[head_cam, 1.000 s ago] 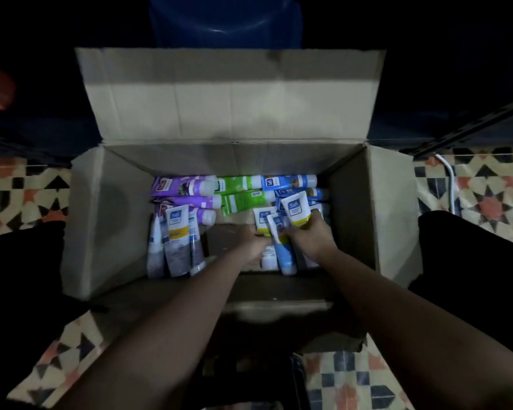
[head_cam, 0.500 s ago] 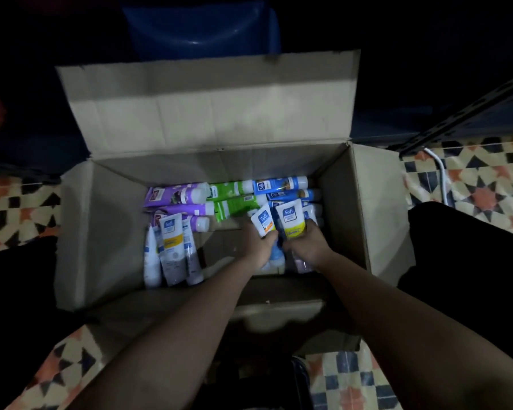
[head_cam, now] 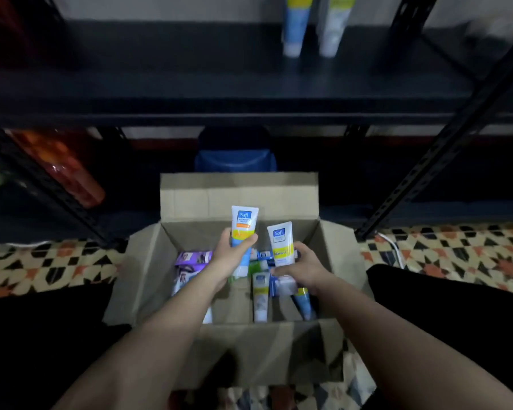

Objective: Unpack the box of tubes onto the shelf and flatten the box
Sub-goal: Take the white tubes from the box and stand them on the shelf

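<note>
Your left hand (head_cam: 230,257) has its grip curled round an orange-banded tube (head_cam: 243,229), held upright above the open cardboard box (head_cam: 332,261). Your right hand (head_cam: 304,269) has its grip round a yellow-banded tube (head_cam: 282,242), tilted slightly, just beside the first. Below them more tubes (head_cam: 260,294) lie loose in the box on the patterned floor (head_cam: 456,253). Two tubes (head_cam: 293,28) stand on the dark shelf (head_cam: 190,84) beyond.

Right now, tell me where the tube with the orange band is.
In the head view the orange-banded tube is upright in the left hand, above the open box, just left of the yellow-banded tube in the right hand.
</note>
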